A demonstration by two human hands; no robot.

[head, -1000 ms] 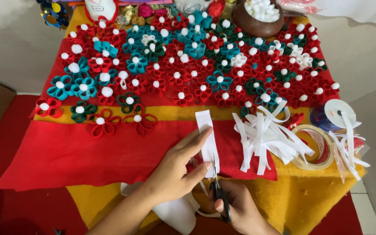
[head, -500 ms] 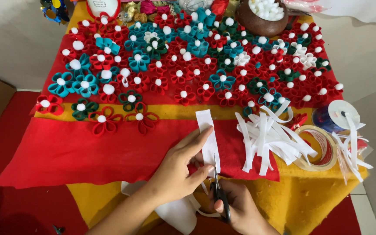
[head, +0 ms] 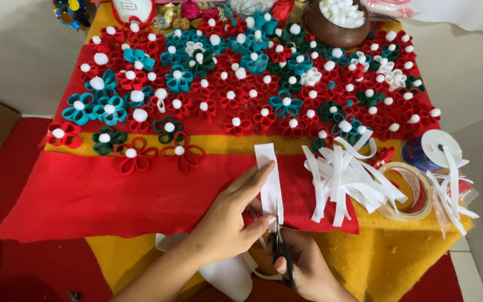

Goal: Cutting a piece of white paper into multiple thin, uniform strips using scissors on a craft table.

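**Cutting a white strip**

Left hand (head: 225,221) pinching the white strip (head: 269,182), just left of the pile of cut strips (head: 347,182). Right hand (head: 303,265) closed around scissors (head: 280,249) below. Likely risk: crooked cut if strip slips; fingers close to blades.

Home craft corner: felt flowers (head: 236,89) crowd the table (head: 387,263).

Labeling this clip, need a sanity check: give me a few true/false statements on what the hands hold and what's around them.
1. The left hand holds a white felt strip. True.
2. The right hand holds a glue gun. False: it holds scissors.
3. Cut white strips lie in a pile right of the hands. True.
4. The clear tape roll sits among the felt flowers. False: it lies right of the pile.
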